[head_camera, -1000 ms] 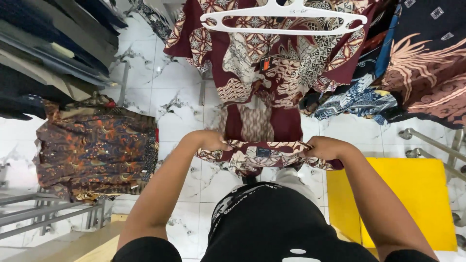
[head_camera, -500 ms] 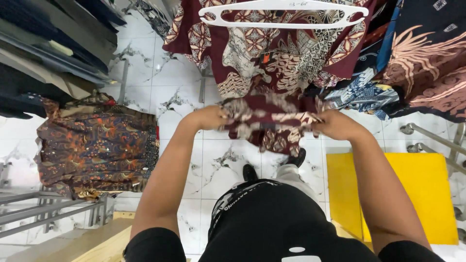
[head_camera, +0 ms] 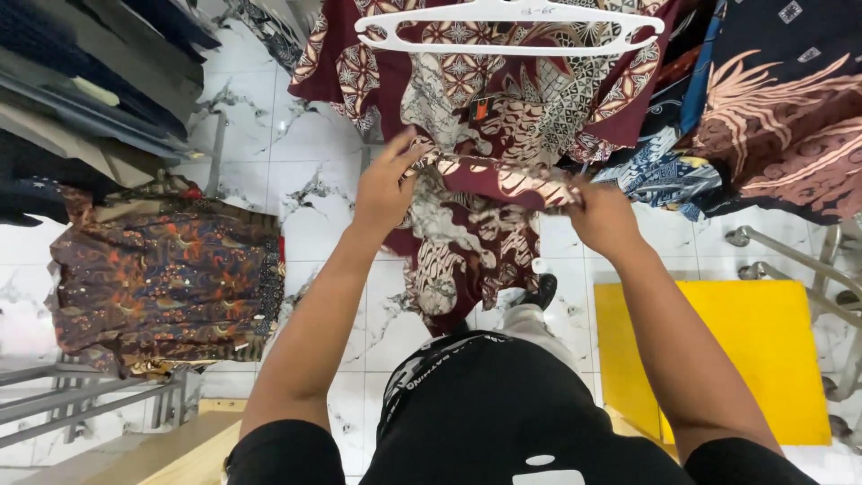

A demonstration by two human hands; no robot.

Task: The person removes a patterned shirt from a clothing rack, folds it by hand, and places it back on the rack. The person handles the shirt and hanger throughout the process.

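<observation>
The maroon patterned shirt (head_camera: 467, 224) hangs on one white hanger (head_camera: 510, 20) above the tiled floor (head_camera: 296, 180), its lower part folded upward. Both arms reach forward. The left hand (head_camera: 388, 184) lies against the fold, fingers spread rather than clamped; the right hand (head_camera: 603, 214) pinches the fold closed at its other end. One brown patterned shirt (head_camera: 166, 283) hangs at the left. One yellow mat (head_camera: 745, 359) lies at the floor's right edge, partly hidden by the arm.
</observation>
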